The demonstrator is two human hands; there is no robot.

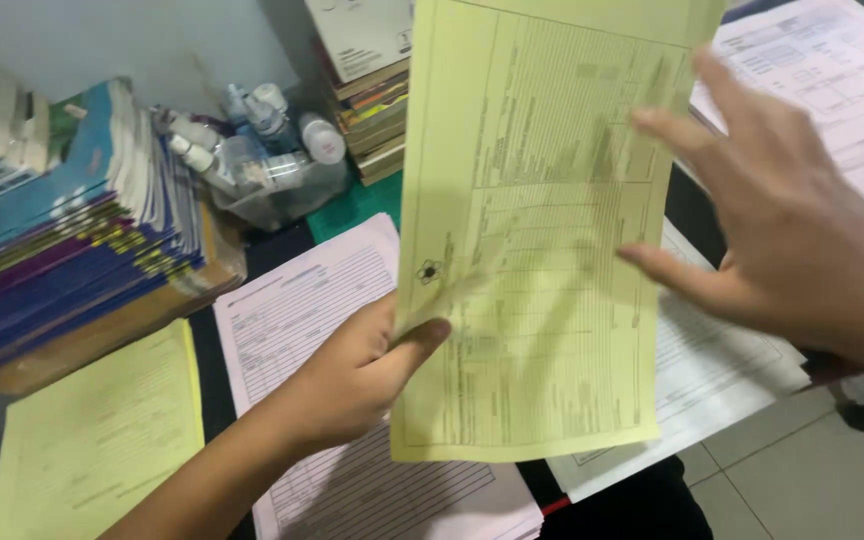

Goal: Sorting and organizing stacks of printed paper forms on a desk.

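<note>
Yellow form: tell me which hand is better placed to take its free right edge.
Right, probably. The right hand is open beside the yellow form, while the left hand pinches its lower left edge.

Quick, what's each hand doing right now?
Left hand: closed, pinching the yellow form at its left edge.
Right hand: open, fingers spread at the form's right edge, holding nothing.

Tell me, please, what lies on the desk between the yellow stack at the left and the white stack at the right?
A pink stack of forms, in the head view.

Upright yellow printed form (542, 220), held aloft
</note>
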